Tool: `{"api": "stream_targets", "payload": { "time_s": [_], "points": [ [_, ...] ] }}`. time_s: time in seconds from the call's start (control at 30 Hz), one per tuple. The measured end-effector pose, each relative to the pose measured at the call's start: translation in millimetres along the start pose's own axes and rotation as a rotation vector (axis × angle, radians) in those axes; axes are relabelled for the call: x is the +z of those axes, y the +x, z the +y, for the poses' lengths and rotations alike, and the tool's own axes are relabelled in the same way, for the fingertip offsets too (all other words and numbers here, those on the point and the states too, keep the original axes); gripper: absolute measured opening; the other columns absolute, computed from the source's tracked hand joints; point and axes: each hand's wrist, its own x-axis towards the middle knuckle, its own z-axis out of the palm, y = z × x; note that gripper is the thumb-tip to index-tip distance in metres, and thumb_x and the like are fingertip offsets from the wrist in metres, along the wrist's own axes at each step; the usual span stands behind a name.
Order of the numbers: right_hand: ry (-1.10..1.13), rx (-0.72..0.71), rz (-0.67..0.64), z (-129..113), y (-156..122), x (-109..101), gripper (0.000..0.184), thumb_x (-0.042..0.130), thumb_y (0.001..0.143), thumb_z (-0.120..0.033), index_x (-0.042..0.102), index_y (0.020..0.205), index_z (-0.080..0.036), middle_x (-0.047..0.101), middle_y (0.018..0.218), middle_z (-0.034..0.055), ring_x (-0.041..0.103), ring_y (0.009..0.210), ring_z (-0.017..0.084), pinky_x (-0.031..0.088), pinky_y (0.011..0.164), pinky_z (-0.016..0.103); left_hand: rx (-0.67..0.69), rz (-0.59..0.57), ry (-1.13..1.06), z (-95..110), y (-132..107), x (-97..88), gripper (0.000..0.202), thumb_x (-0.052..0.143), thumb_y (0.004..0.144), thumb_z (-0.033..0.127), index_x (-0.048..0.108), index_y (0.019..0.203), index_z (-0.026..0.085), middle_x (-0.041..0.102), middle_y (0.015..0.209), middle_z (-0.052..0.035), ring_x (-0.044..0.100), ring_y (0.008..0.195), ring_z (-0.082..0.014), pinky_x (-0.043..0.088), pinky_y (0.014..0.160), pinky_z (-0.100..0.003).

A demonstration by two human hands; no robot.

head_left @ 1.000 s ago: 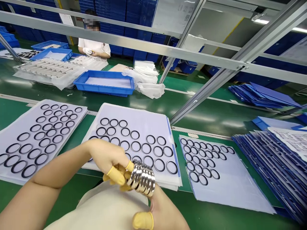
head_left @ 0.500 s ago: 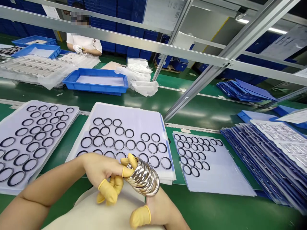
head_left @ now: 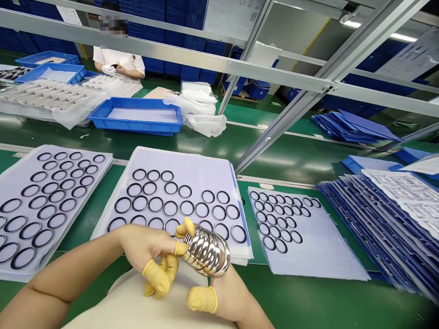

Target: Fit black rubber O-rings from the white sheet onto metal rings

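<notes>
A stack of shiny chrome metal rings [head_left: 206, 251] sits between my two hands, just above the lower edge of the middle sheet. My left hand [head_left: 151, 253], with yellow finger cots, pinches the stack's left end. My right hand [head_left: 222, 292], also wearing a yellow finger cot, is shut under its right end. Black rubber O-rings [head_left: 170, 209] lie in rows on a pale lavender sheet [head_left: 202, 173] just beyond my hands. Similar sheets of rings lie to the left [head_left: 103, 157] and right [head_left: 329, 246].
Beyond the sheets, an aluminium frame rail [head_left: 206, 59] crosses the view. A blue plastic tray [head_left: 133, 123] and white plastic bags [head_left: 199, 107] sit on the green bench [head_left: 298, 292]. A stack of blue sheets [head_left: 373, 228] lies at right. A co-worker [head_left: 118, 61] in white stands far off.
The view has shifted slightly, moving the sheets left and up in the picture. The metal ring stack has turned a little between my hands, and my left fingers have moved lower.
</notes>
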Motion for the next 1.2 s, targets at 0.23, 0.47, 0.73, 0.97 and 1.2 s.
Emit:
{"api": "stream_targets", "payload": {
  "time_s": [0.23, 0.47, 0.73, 0.97, 1.2],
  "points": [
    [0.07, -0.05, 0.006, 3, 2, -3, 0.07, 0.056, 0.075, -0.071, 0.055, 0.131, -0.029, 0.061, 0.124, 0.0082, 0.052, 0.119, 0.031, 0.034, 0.107, 0.049, 0.047, 0.031, 0.057, -1, 6, 1.5, 0.051, 0.076, 0.072, 0.037, 0.053, 0.113, 0.017, 0.068, 0.074, -0.0036, 0.063, 0.053, -0.015, 0.05, 0.047, -0.022],
    [0.147, -0.01, 0.044, 5, -1, -3, 0.075, 0.059, 0.072, -0.071, 0.05, 0.133, -0.028, 0.066, 0.108, 0.009, 0.053, 0.117, 0.033, 0.034, 0.106, 0.052, 0.193, 0.131, 0.277, 3, 8, -0.4, 0.058, 0.06, 0.08, 0.058, 0.056, 0.118, 0.013, 0.07, 0.095, -0.0128, 0.067, 0.08, -0.0211, 0.054, 0.075, -0.031],
    [-0.112, -0.058, 0.281, 13, 3, 9, 0.089, 0.069, 0.067, -0.066, 0.036, 0.138, -0.025, 0.04, 0.135, 0.0128, 0.042, 0.124, 0.035, 0.038, 0.104, 0.048, 0.159, 0.551, -0.244, -8, 28, 5.0, 0.036, 0.066, 0.079, 0.049, 0.068, 0.084, 0.014, 0.067, 0.083, -0.003, 0.061, 0.079, -0.014, 0.048, 0.081, -0.027],
    [-0.004, 0.006, 0.091, 22, -5, 7, 0.081, 0.069, 0.072, -0.06, 0.039, 0.139, -0.027, 0.03, 0.15, 0.0126, 0.028, 0.138, 0.037, 0.028, 0.111, 0.052, 0.351, 0.671, 0.045, 6, 18, 5.1, 0.035, 0.066, 0.08, 0.044, 0.064, 0.065, 0.013, 0.062, 0.075, -0.0037, 0.057, 0.073, -0.0129, 0.049, 0.074, -0.025],
    [0.143, -0.042, 0.046, 24, -2, 1, 0.04, 0.06, 0.082, -0.052, 0.064, 0.115, -0.031, 0.057, 0.131, 0.0091, 0.047, 0.126, 0.034, 0.037, 0.104, 0.055, 0.364, 0.812, 0.462, 19, 1, 9.0, 0.022, 0.053, 0.088, 0.021, 0.07, 0.075, 0.015, 0.068, 0.101, -0.009, 0.063, 0.09, -0.017, 0.051, 0.083, -0.029]
  ]
}}
